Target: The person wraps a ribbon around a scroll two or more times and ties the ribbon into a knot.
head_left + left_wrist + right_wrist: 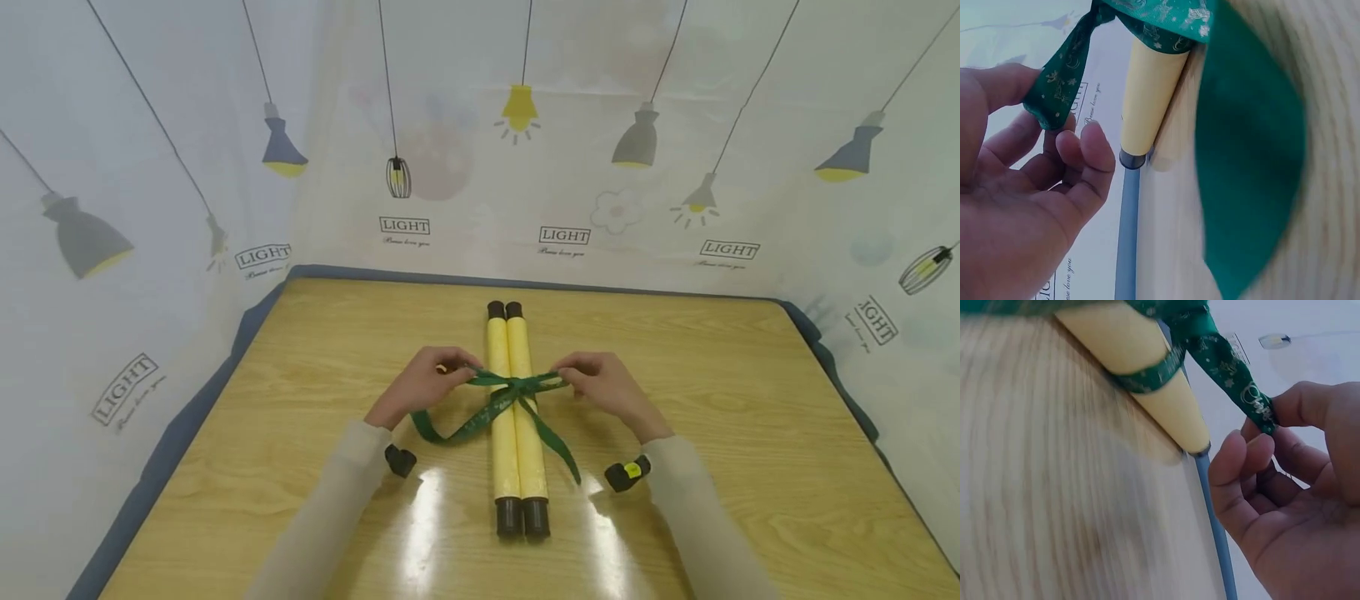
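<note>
The left hand (pixel 423 385) pinches a loop of green ribbon (pixel 501 400) between thumb and fingers, just left of two yellow tubes (pixel 513 417). The left wrist view shows the fold held at the fingertips (pixel 1085 147), the ribbon running up toward the knot.

Between the hands, the tubes lie side by side on the table (pixel 750 433), touching, with the ribbon crossed and knotted over their middle. Two loose tails trail toward the person, one to the left of the tubes and one to the right.

The right hand (pixel 603 385) pinches the other loop just right of the tubes; its wrist view shows the thumb and forefinger (pixel 1244 456) closed on the ribbon end.

The hands stand apart, each clamped on ribbon. Uneven pulling would likely drag the knot off centre or draw a loop through, undoing the bow. A hard sideways tug might also roll the tubes apart, since only the ribbon seems to bind them.

A lamp-printed curtain (pixel 150 250) rings the table, well beyond both hands. Nothing lies between the hands and the tubes; only the tails sit near the sleeves.
</note>
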Motion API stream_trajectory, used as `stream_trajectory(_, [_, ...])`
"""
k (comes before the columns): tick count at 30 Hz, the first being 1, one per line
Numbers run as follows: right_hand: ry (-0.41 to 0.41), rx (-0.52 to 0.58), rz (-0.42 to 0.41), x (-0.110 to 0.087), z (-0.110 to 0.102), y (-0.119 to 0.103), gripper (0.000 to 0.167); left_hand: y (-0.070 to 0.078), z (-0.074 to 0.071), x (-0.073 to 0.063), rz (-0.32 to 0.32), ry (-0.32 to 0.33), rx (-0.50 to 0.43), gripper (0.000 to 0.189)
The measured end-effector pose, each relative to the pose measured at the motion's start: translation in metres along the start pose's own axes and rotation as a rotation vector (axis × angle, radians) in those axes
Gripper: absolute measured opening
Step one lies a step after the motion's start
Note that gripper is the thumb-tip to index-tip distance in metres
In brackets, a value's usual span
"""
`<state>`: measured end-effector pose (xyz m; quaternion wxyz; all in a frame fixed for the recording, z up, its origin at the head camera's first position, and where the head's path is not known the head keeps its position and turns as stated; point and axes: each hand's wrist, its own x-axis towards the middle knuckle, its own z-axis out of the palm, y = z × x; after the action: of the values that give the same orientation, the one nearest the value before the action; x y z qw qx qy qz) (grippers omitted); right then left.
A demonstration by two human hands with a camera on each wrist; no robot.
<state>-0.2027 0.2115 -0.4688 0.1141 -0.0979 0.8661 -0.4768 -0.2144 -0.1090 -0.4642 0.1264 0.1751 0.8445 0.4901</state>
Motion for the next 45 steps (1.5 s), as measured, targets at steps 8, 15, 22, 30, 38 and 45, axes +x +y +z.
stream_trajectory(8, [0.036,-0.066,0.001,-0.013,-0.019,0.017,0.026,-0.009,-0.004,0.002,0.016,0.006,0.049,0.017])
stream_trajectory(15, [0.069,-0.058,0.024,-0.024,-0.024,0.029,0.028,-0.019,-0.004,-0.001,0.007,0.009,0.072,0.016])
stream_trajectory(22, [0.104,-0.055,0.079,-0.028,-0.021,0.043,0.027,-0.026,-0.002,-0.004,-0.051,0.013,0.065,0.014])
stream_trajectory(30, [0.102,-0.001,0.127,-0.035,-0.022,0.048,0.032,-0.030,0.001,-0.005,-0.082,-0.012,0.058,0.014])
stream_trajectory(38, [0.056,0.049,0.134,-0.036,-0.023,0.053,0.038,-0.034,0.002,-0.005,-0.107,-0.067,-0.055,0.016])
stream_trajectory(45, [0.057,0.143,0.108,-0.022,-0.014,0.046,0.049,-0.036,0.000,-0.011,-0.099,-0.054,-0.108,0.035])
